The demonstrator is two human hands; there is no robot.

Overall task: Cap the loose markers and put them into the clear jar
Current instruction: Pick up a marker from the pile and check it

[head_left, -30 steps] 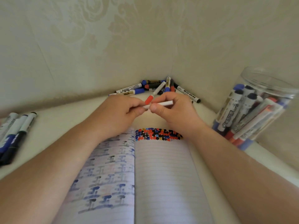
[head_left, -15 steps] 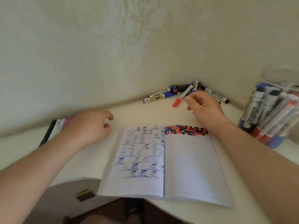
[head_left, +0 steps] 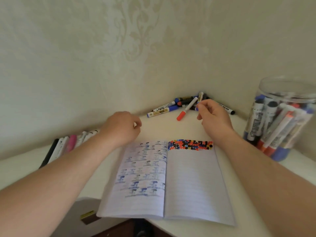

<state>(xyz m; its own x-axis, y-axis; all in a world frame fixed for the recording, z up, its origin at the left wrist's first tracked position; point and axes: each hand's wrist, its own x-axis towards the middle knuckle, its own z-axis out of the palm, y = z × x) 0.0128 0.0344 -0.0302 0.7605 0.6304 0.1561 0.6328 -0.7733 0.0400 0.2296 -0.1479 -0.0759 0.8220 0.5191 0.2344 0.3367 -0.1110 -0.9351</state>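
Now a marker is being picked from the pile.

A blue-tipped marker is pinched by the right hand at 12 o'clock; the left hand, loosely curled, holds nothing visible. It should be capped squarely before the jar at 3 o'clock.

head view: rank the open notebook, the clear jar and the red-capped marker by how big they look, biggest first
1. open notebook, though it lies nearest the camera, which inflates it
2. clear jar
3. red-capped marker, by far the smallest
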